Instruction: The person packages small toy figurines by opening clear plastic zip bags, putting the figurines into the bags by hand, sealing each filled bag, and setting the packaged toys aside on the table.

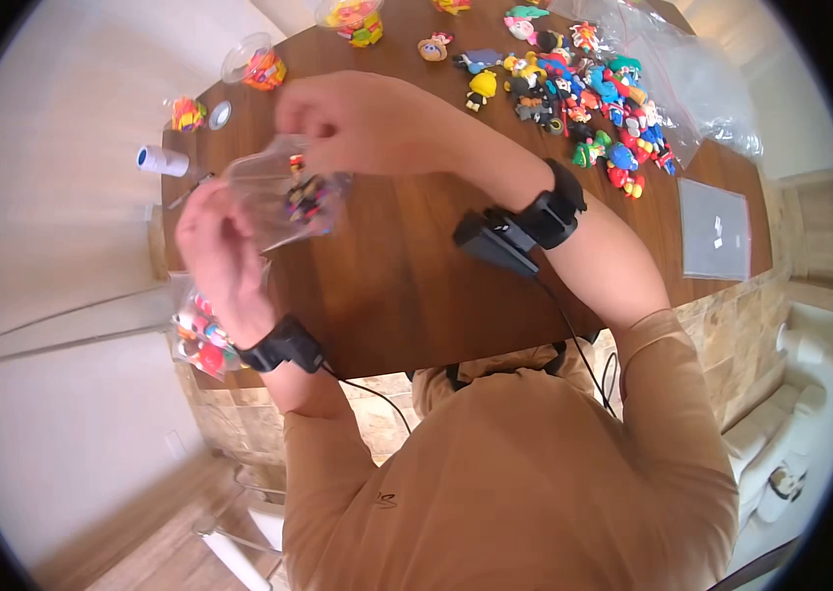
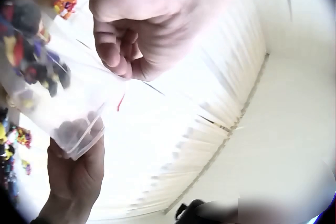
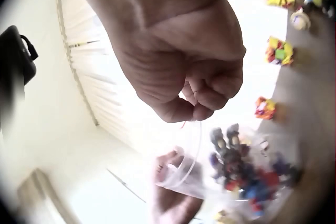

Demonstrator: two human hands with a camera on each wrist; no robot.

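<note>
A clear zip bag (image 1: 264, 202) with several small dark and coloured toy figures (image 1: 308, 200) inside is held up over the left part of the table. My left hand (image 1: 218, 241) pinches one side of its top edge; the left wrist view shows the fingertips right at the plastic. On the other side, my right hand (image 1: 362, 123) pinches the edge, its thumb and finger together at the rim in the right wrist view. Between the hands, the bag's mouth (image 3: 194, 155) looks spread, and the figures (image 3: 244, 174) lie toward its bottom.
A large heap of toy figures (image 1: 584, 89) covers the back right, beside big clear plastic bags (image 1: 702, 89). Tubs of bright pieces (image 1: 264, 69) line the far left edge, near a white bottle (image 1: 162, 161). Another filled bag (image 1: 202, 330) lies front left; a flat bag (image 1: 715, 231) lies right.
</note>
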